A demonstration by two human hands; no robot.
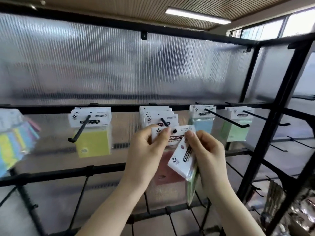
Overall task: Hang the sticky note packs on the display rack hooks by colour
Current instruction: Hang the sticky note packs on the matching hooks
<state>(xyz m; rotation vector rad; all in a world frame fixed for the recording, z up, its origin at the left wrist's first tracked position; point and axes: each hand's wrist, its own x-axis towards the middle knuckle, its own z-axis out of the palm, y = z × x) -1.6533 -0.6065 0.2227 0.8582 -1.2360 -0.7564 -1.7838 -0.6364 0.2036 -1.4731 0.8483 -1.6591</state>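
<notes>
Pink paper shows through the clear wrapper of the sticky note pack with a white header card (167, 160) that is held at the tip of the middle black metal hook (165, 122). Its header is pinched at the upper left corner by the thumb and forefinger of the left hand (146, 150), whose remaining fingers are curled behind the card; the hook's black end shows through the header hole just right of that thumb. The top right corner of the same header is touched by the fingertips of the right hand (207, 155). One small bundle of further packs with white headers and green paper (185, 163) is gripped in the right palm, tilted, with its lower edge pointing down; how many packs it contains cannot be told.

Four hooks loaded with single-colour packs are seen on the black rail of the black metal display rack (252, 160). Left of the left hand, a stack of yellow packs (92, 133) hangs on its hook. Directly behind both hands, a thick stack of pink packs (157, 114) fills the middle hook. Up and right of the right hand hang blue packs (202, 119), and further right green packs (237, 124). Far left, blurred multicolour strip packs (15, 138) hang. Ribbed translucent plastic panels (119, 65) back the rack.
</notes>
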